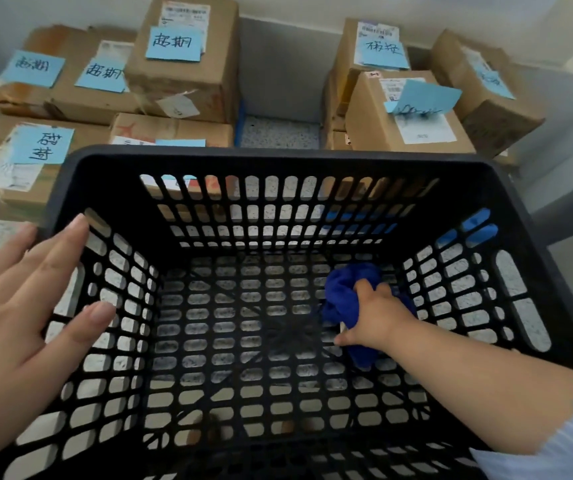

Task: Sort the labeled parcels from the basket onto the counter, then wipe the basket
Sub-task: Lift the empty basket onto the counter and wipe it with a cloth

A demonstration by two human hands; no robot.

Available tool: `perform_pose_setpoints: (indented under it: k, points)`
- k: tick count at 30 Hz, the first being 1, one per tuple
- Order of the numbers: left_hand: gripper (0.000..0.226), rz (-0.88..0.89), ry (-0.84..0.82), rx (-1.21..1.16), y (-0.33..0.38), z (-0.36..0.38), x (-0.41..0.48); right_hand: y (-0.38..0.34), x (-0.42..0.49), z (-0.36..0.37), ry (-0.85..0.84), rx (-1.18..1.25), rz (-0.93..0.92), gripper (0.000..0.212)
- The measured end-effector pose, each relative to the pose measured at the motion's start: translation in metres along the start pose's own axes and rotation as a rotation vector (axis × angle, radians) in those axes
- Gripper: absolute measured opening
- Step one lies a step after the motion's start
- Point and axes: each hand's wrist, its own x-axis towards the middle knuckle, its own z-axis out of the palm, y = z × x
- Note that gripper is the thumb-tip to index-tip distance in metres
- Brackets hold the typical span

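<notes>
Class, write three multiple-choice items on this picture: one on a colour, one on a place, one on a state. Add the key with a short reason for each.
1. What colour are the notes on the parcels?
A. yellow
B. pink
C. light blue

2. Where is the cloth?
A. on the counter
B. inside the basket
C. on top of a parcel

3. How is the left hand?
A. open, resting on the basket's side
B. gripping the cloth
C. holding a parcel

Key:
1 C: every visible note is light blue.
2 B: the right hand grips it, bunched, down inside the basket.
3 A: its fingers lie straight on the basket's left side.
</notes>
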Motion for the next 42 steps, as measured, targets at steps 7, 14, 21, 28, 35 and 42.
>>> perform_pose_setpoints:
  k: [7, 14, 21, 28, 35, 42]
  points:
    - [0.072, -0.012, -0.029, -0.015, 0.021, -0.019, 0.001, -0.059, -0.001, 0.003, -0.024, 0.150, -0.026, 0.112]
    - [0.070, 0.016, -0.038, 0.006, 0.025, -0.023, -0.002, -0.159, -0.009, 0.017, -0.075, 0.283, -0.227, 0.080]
    - [0.069, 0.023, -0.014, 0.006, 0.022, -0.021, -0.002, -0.218, -0.020, 0.042, -0.065, 0.272, -0.517, 0.059]
    - [0.070, 0.044, 0.015, 0.010, 0.021, -0.019, -0.003, -0.229, -0.020, 0.049, -0.283, 0.548, -0.510, 0.047]
    - [0.070, 0.047, 0.001, 0.022, 0.022, -0.021, -0.003, -0.229, -0.044, 0.081, -0.072, -0.082, -0.746, 0.101]
    - [0.069, 0.033, -0.009, 0.065, 0.022, -0.022, -0.003, -0.205, -0.033, 0.057, -0.072, -0.233, -0.863, 0.046]
